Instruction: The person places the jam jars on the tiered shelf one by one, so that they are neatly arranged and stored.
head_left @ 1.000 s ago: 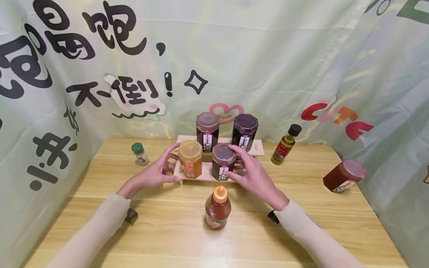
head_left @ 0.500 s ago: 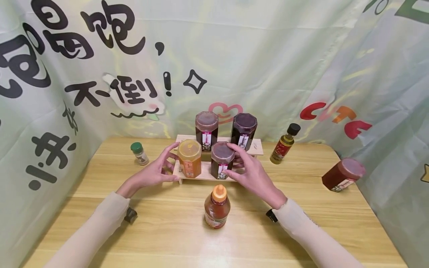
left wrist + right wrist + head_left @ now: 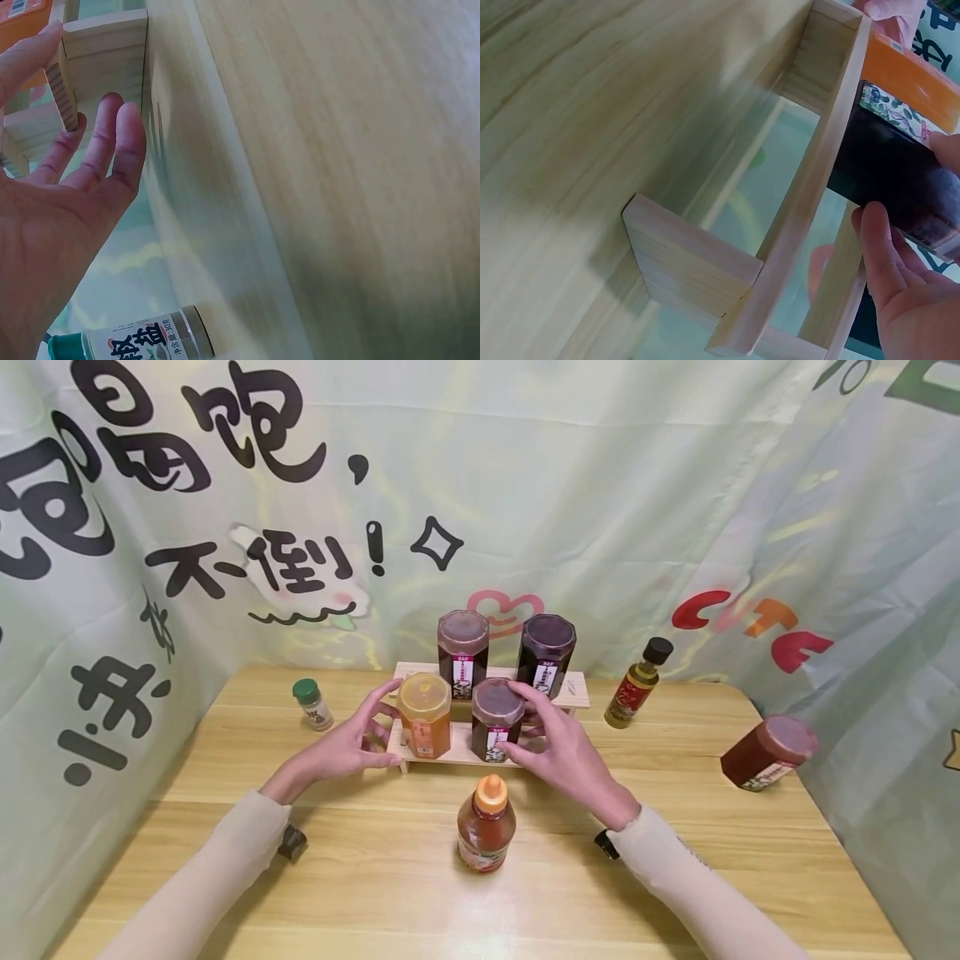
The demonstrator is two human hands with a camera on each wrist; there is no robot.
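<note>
A two-step wooden rack stands at the back of the table, two dark jars on its upper step. On the lower step, an orange jar is at left and a dark purple jar at right. My right hand grips this purple jar, thumb on its front and fingers round the far side. In the right wrist view the jar's base is close over the step. My left hand holds the rack's left end between thumb and fingers, beside the orange jar.
A sauce bottle with an orange cap stands in front of the rack. A green-capped shaker is at left. At right stand an oil bottle and a red jar. A printed cloth hangs behind the wooden table.
Both hands keep their places at the rack and the purple jar. The head view has shifted very slightly; the jars and bottles stay where they were.
</note>
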